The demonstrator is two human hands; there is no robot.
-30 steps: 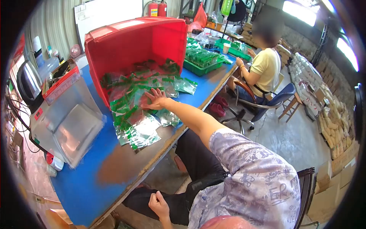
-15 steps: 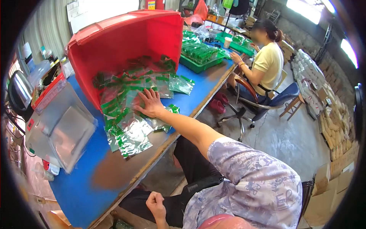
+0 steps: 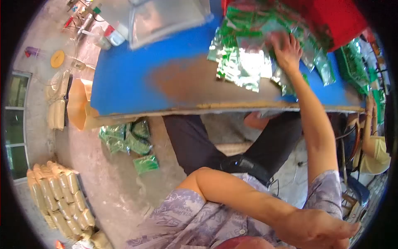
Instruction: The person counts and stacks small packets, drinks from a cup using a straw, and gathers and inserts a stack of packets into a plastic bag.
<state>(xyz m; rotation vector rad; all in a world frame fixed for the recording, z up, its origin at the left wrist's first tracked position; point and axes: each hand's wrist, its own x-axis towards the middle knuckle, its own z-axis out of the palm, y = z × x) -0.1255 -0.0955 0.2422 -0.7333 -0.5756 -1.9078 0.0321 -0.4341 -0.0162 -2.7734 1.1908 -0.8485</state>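
Note:
My right hand (image 3: 287, 53) lies with fingers spread on a heap of clear plastic bags with green print (image 3: 244, 54). The heap spills onto the blue table (image 3: 128, 79) from a red plastic bin (image 3: 344, 20), only partly in view at the top right. My left arm crosses in front of my chest. My left hand (image 3: 317, 228) is close to the camera near my right sleeve, blurred, and its fingers do not show clearly.
A clear plastic container (image 3: 166, 20) stands at the table's back. Filled green bags (image 3: 124, 137) lie on the floor at left, near stacked brown packs (image 3: 62, 199). A co-worker in a yellow shirt (image 3: 375, 155) sits at right, beside a green tray (image 3: 352, 66).
The view has swung left and down, showing the floor at left. My left hand has risen from near my lap across my chest. My right hand stays on the bags.

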